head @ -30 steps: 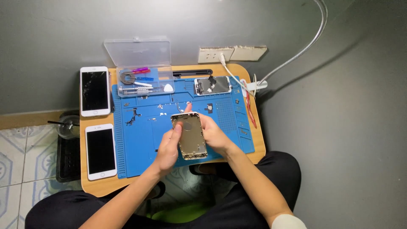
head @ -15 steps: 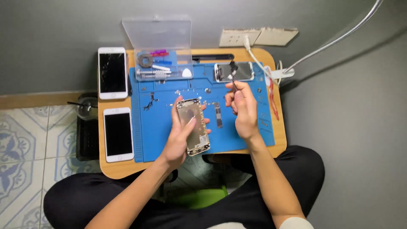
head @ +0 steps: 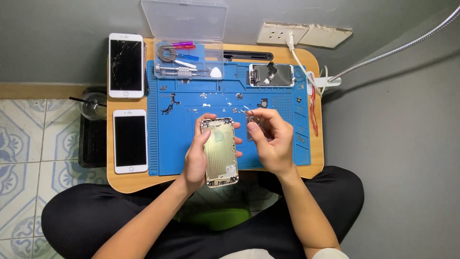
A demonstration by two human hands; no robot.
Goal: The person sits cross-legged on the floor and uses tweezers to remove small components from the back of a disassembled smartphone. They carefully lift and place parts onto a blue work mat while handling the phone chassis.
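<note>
Over the blue repair mat (head: 177,158) on my small wooden worktop (head: 120,182), seen from the head camera, my left hand (head: 199,156) stays clamped around the gold phone housing (head: 220,151), fingers wrapped round its left edge and thumb across its hollow inside, holding it tilted just above the near part of the mat. A second ago both hands gripped this shell together; half a second ago my right hand (head: 268,141) had lifted off toward the right. Now it is back close beside the housing, pinched shut on a pair of thin metal tweezers (head: 251,116), their tips pointing far-left toward the shell's top corner. I cannot tell whether the tips carry anything. To me that reads as moving from handling the shell to fine work inside it.

Far on the mat lies the detached screen assembly (head: 270,75), and left of it the clear tool box (head: 188,58) with its lid up. Off the mat to the left lie a cracked white phone (head: 126,64) and, nearer, an intact white phone (head: 130,141).
</note>
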